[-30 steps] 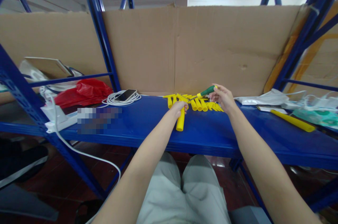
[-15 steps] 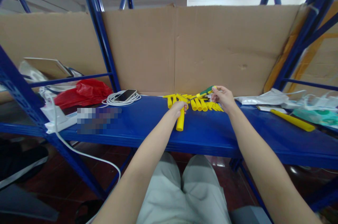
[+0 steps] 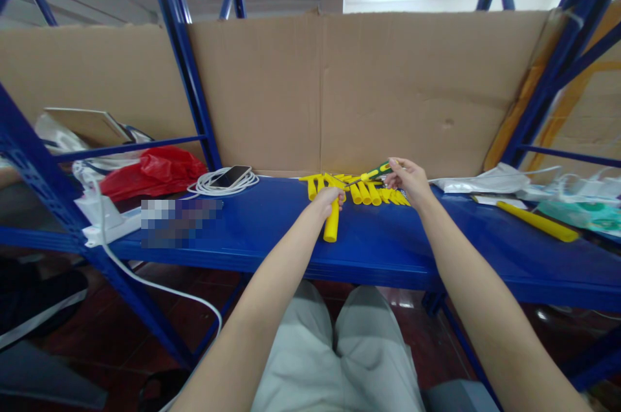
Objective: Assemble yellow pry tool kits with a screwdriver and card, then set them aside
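My left hand (image 3: 333,200) is closed around a yellow plastic piece with a round tubular handle (image 3: 331,226), whose end sticks out below my fist. The upper part of this piece is partly hidden by my fingers. In my right hand (image 3: 408,179) a screwdriver (image 3: 375,172) with a green and yellow handle is pinched at the handle's end. Its shaft slants down to the left, and the tip meets the yellow piece just above my left fist. Several more yellow tubular pieces (image 3: 372,193) lie in a row behind and between my hands.
A blue shelf top (image 3: 272,224) carries everything, with a cardboard sheet (image 3: 388,88) behind it. On the left are a phone (image 3: 233,176) on a coiled white cable, a red bag (image 3: 155,169) and a power strip (image 3: 116,227). A yellow tube (image 3: 538,222) lies at right.
The screwdriver handle has turned about its own axis, showing different green and yellow faces. My right fingers have shifted slightly on it; my left hand and the yellow piece stay in place.
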### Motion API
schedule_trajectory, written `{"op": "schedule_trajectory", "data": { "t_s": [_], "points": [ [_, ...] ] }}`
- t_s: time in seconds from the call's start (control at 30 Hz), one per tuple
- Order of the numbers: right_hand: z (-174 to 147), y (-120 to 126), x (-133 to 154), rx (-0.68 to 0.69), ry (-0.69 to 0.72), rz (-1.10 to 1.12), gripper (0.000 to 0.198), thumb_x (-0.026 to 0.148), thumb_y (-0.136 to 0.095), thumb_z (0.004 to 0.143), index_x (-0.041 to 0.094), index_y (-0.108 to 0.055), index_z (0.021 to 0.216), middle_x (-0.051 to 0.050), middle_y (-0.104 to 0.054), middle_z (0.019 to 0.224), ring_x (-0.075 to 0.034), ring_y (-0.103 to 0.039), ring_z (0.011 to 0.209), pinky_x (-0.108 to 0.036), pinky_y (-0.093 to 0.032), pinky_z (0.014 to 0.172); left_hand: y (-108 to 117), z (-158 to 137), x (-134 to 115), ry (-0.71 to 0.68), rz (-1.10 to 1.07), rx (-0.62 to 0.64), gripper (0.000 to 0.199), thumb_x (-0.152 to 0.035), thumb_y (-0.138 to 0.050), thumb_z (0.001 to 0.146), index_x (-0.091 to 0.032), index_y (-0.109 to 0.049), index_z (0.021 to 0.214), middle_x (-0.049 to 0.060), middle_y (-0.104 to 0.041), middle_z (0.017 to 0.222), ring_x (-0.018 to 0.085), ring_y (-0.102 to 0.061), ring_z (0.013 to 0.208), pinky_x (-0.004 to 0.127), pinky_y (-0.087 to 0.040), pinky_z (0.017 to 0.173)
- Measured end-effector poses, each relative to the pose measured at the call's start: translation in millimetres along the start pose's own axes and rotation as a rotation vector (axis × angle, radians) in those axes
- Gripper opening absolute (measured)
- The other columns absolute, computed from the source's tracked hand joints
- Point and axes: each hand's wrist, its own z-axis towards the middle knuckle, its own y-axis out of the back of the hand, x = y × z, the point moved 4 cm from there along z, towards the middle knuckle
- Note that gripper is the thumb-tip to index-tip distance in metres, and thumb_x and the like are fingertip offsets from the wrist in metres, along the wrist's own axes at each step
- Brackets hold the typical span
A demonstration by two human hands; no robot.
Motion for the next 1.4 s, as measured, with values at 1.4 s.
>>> {"op": "schedule_trajectory", "data": {
  "t_s": [1.4],
  "points": [
    [-2.2, -1.3, -0.4, 0.055, -0.03, 0.022, 0.044, 0.055, -0.072, 0.074, 0.02, -0.065, 0.1, 0.0, -0.067, 0.061, -0.01, -0.058, 0.043, -0.021, -0.044, 0.043, -0.7, -3.7, -0.8, 0.0, 0.024, -0.019, 0.02, 0.002, -0.049, 0.072, -0.018, -0.046, 0.067, -0.007, -0.038, 0.042, 0.006, -0.034, 0.035, 0.017, -0.029, 0.039]
  ]
}}
